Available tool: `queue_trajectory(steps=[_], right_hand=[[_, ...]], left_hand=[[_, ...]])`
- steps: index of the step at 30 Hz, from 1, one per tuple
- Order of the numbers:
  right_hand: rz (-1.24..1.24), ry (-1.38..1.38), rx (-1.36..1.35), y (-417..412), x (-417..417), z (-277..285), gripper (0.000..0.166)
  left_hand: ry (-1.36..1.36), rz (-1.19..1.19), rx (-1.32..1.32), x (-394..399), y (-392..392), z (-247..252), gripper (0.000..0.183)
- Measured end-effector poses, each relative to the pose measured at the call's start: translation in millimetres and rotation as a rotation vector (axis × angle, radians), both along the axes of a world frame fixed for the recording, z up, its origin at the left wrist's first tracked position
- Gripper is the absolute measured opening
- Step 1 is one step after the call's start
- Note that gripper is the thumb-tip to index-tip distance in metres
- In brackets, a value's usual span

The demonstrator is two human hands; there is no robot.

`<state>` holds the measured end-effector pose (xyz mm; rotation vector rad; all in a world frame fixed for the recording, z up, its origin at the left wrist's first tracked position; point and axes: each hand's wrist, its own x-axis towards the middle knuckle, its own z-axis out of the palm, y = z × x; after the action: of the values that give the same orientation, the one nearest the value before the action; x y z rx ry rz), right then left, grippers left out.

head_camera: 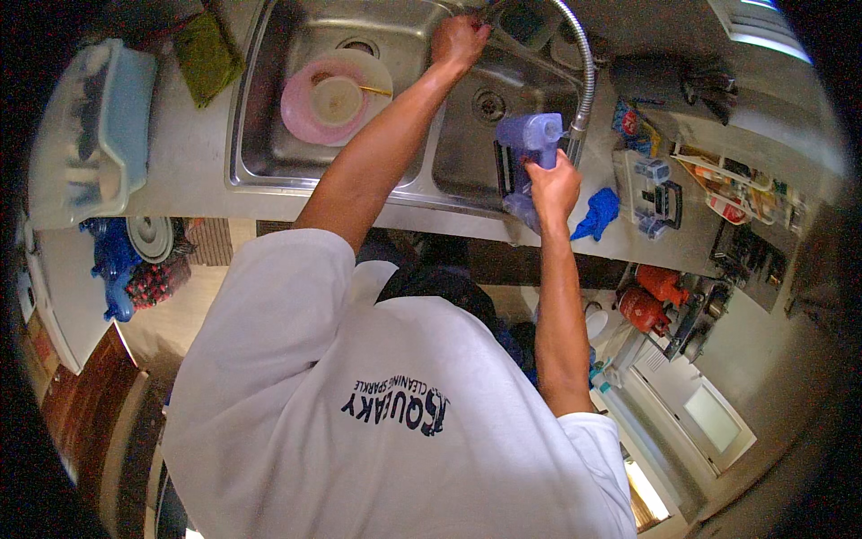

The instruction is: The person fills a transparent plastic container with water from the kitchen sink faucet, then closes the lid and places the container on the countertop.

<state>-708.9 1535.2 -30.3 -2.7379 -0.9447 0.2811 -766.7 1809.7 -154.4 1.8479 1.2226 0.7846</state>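
Observation:
My left hand [460, 42] is at the back of the double sink, by the divider near the base of the tap; its fingers look curled, but what they touch is hidden. With my right hand [556, 186] I grip the handle of a translucent purple plastic container [530, 133], held over the front right part of the right basin [465, 145]. The flexible metal tap hose [588, 60] curves down beside the container. In the left basin [266, 151], a pink bowl [296, 111] holds a smaller pale bowl [336, 101] and a yellowish utensil handle [375, 91].
On the counter left of the sink lie a green cloth [207, 57] and a light-blue plastic rack [131, 121]. To the right are a blue cloth [597, 213], a clear plastic container [632, 185] and a white rack of packets [731, 168]. Red gas cylinders [643, 308] stand below the counter.

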Motion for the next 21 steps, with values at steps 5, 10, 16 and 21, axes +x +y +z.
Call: queue_trajectory(steps=[5,10,16,21], right_hand=[[0.001,-0.016,0.01,3,-5,4,0.037],[-0.003,0.03,0.019,3,-4,7,0.038],[-0.011,-0.026,0.037,1,-2,6,0.04],[0.003,-0.002,0.011,-1,4,3,0.045]], left_hand=[[-0.001,-0.001,0.033,4,7,-13,0.031],[-0.016,0.024,0.057,7,4,-10,0.029],[0.002,0.02,-0.038,19,-9,9,0.027],[0.014,-0.069,0.058,28,-11,5,0.026]])
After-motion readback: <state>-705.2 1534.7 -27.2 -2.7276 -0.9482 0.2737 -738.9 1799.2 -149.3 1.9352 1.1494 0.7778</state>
